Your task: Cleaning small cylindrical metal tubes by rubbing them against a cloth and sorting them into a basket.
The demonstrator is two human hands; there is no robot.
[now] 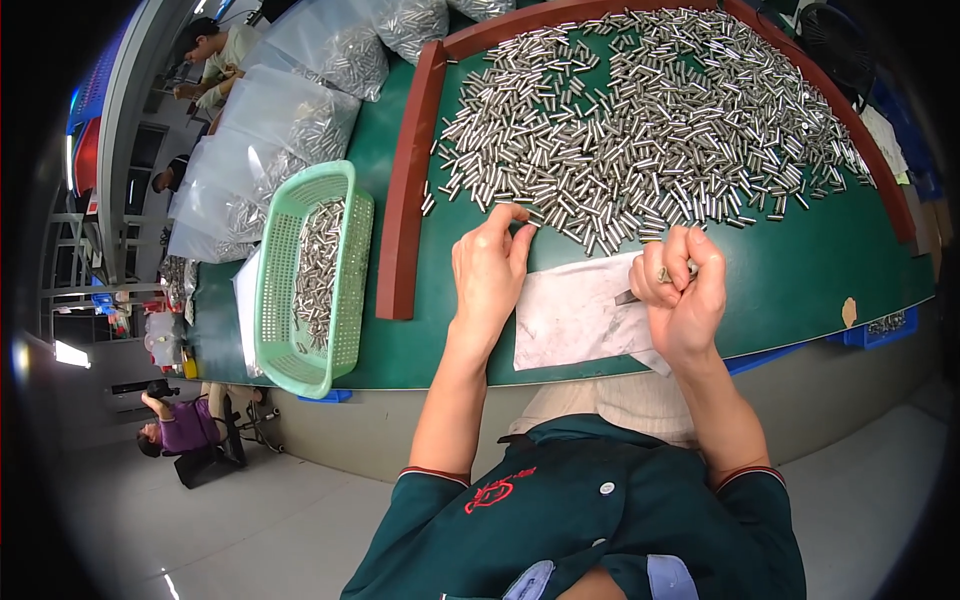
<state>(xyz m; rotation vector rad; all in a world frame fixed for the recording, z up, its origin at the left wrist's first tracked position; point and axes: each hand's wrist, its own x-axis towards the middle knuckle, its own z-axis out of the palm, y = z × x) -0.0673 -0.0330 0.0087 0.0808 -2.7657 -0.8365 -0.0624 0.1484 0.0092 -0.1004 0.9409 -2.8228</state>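
Observation:
A big heap of small shiny metal cylinders (640,120) covers the green table top (800,270) inside a red-brown raised border (408,180). My left hand (488,270) reaches to the near edge of the heap, thumb and fingertips pinching at a cylinder there. My right hand (685,295) is closed around a thin pointed metal tool and one small cylinder, held over a stained white cloth (570,315) that lies on the table between my hands.
A light green plastic basket (345,290) with several cylinders in it stands to the left of the border. Clear plastic bags (280,130) of the same parts lie behind it. Other people sit at the far left and lower left. A blue bin (880,328) hangs at the right edge.

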